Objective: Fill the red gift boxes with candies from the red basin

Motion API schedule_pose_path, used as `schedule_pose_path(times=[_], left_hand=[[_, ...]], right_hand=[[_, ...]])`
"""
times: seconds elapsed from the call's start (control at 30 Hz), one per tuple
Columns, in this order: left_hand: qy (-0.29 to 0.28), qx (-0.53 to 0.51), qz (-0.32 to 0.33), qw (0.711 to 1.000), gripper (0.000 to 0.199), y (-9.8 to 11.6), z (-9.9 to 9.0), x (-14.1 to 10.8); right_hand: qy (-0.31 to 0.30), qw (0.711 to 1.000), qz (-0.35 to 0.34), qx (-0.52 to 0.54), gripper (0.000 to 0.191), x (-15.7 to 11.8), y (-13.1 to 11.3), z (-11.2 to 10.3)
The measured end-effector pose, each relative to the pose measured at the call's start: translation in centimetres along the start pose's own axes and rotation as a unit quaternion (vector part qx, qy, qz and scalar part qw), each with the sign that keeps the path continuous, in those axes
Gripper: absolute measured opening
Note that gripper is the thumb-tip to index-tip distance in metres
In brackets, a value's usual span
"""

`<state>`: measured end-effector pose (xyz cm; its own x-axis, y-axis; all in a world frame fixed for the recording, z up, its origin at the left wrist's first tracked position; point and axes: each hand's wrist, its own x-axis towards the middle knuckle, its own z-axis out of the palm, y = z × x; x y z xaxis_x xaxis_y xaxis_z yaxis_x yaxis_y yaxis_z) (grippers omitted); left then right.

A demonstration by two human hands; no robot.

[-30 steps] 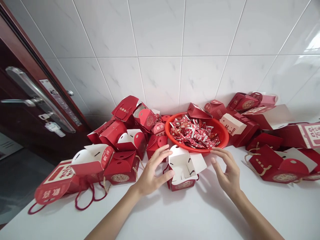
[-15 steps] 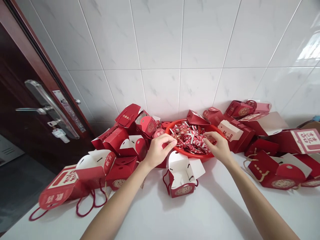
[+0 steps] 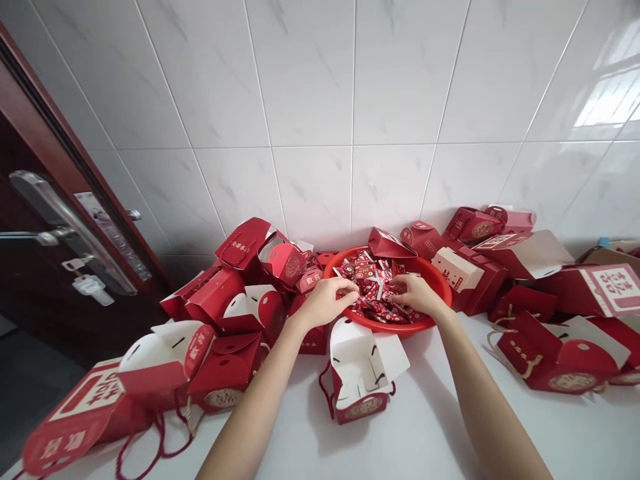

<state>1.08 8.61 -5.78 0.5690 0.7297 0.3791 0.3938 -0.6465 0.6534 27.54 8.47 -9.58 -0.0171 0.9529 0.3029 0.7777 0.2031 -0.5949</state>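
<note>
A red plastic basin point(image 3: 443, 283) holds a heap of red wrapped candies point(image 3: 373, 280) with white-patterned wrappers. Over its left rim reaches my left hand point(image 3: 330, 301), thumb and fingers brought together at the candies; whatever lies between them is too small to make out. On the right side of the heap, my right hand point(image 3: 419, 295) touches the candies with thumb and forefinger apart. An open red gift box point(image 3: 363, 373) with a white inside and dark red cord handles stands upright just in front of the basin. From above, its inside shows bare white card.
Red gift boxes point(image 3: 235, 313) crowd the left side, several with raised flaps and loose cords. More red boxes point(image 3: 565, 353) are piled at the right. Behind the white table point(image 3: 400, 440) rises a tiled wall point(image 3: 315, 193); a dark door point(image 3: 50, 280) with keys stands at left.
Both hands have moved inward and down onto the candies, the right one leftward from the basin's right side. The view has shifted slightly; the open box stays in front of the basin.
</note>
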Motion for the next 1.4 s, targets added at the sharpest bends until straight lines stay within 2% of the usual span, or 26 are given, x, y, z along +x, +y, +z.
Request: schedule_pose_path(times=[0.2,0.33,0.43,0.5,0.57,0.7,0.77,0.87,0.9,1.0,1.23,1.4], left_hand=[[-0.058,0.011,-0.016,0.998,0.023,-0.6,0.7,0.2],[-0.056,0.022,-0.019,0.998,0.024,-1.1,1.1,0.5],[-0.034,0.016,-0.010,0.999,0.024,-1.1,1.2,0.6],[-0.005,-0.023,0.003,1.000,0.029,-0.8,1.2,0.7],[0.012,-0.103,0.006,0.995,0.040,-0.2,1.2,0.6],[0.000,-0.238,-0.011,0.971,0.043,1.4,1.3,0.4],[0.006,-0.253,-0.013,0.967,0.041,1.9,1.4,0.2],[0.043,-0.262,-0.010,0.964,0.039,2.4,1.4,0.1],[0.060,-0.265,-0.009,0.962,0.039,2.5,1.3,0.0],[0.088,-0.291,-0.007,0.953,0.037,2.8,1.0,-0.1],[0.024,-0.374,-0.031,0.927,0.034,3.2,0.2,-0.4],[0.025,-0.364,-0.034,0.930,0.035,3.4,0.2,-0.7]], right_hand=[[-0.025,0.999,0.003,0.030,0.011,0.2,0.4,0.0],[-0.017,0.995,-0.008,0.097,0.021,-0.2,-0.1,-0.5],[-0.017,0.987,-0.023,0.156,0.030,-0.8,-1.5,-1.4],[-0.037,0.979,-0.035,0.199,0.039,-1.4,-2.9,-2.1],[-0.065,0.961,-0.048,0.266,0.043,-2.0,-4.3,-2.6],[-0.110,0.924,-0.064,0.360,0.048,-2.9,-6.6,-2.7],[-0.119,0.917,-0.068,0.374,0.051,-3.2,-7.2,-2.5],[-0.107,0.926,-0.068,0.355,0.060,-3.4,-7.7,-2.4],[-0.101,0.931,-0.070,0.344,0.058,-3.5,-7.8,-2.4],[-0.107,0.936,-0.077,0.325,0.031,-3.6,-8.1,-2.4],[-0.208,0.904,-0.047,0.371,0.033,-4.1,-8.5,-2.9],[-0.257,0.879,-0.043,0.399,0.036,-4.3,-8.5,-3.1]])
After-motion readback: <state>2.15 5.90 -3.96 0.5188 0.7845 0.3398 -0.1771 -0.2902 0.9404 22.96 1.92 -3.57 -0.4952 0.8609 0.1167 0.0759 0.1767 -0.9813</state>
